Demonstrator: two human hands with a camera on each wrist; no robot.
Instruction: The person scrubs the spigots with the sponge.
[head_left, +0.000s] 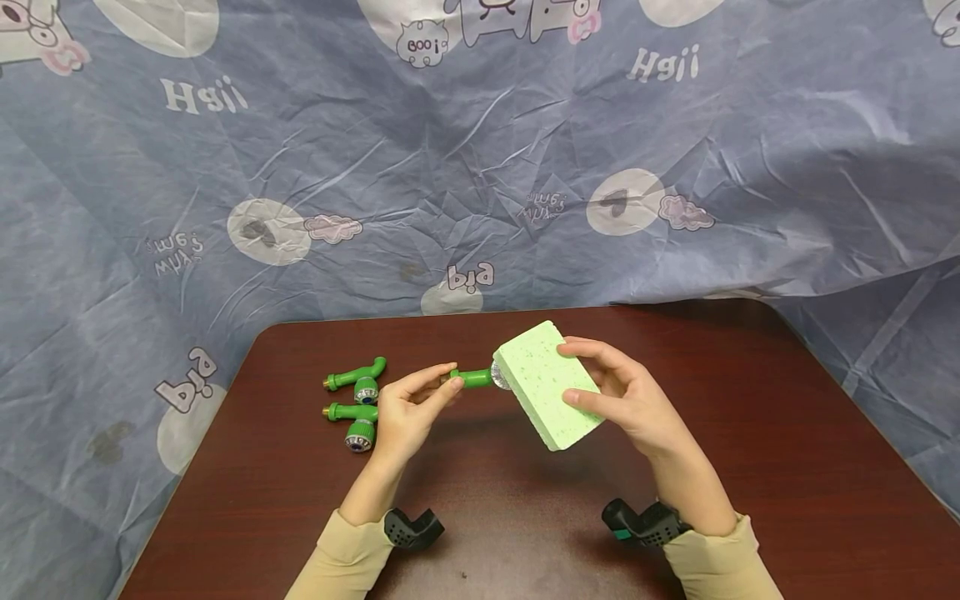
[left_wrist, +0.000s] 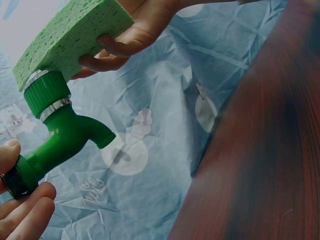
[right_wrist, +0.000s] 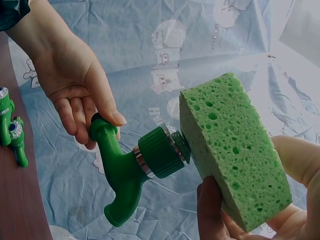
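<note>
My left hand (head_left: 408, 408) pinches the threaded end of a green faucet (left_wrist: 62, 132) between thumb and fingers, above the table. The faucet's ribbed knob (right_wrist: 159, 150) has a clear, silvery cap that touches the face of a pale green sponge (head_left: 547, 387). That porous block is gripped by my right hand (head_left: 626, 400), its thumb and fingers along the edges. In the right wrist view the sponge (right_wrist: 240, 150) stands tilted against the knob. The faucet's curved spout (left_wrist: 102, 135) is free of both hands.
Two more green faucets lie on the left of the dark red table (head_left: 247, 475), one farther back (head_left: 356, 377) and one nearer (head_left: 358, 423), partly behind my left hand. A wrinkled blue printed cloth (head_left: 450, 183) hangs behind the table.
</note>
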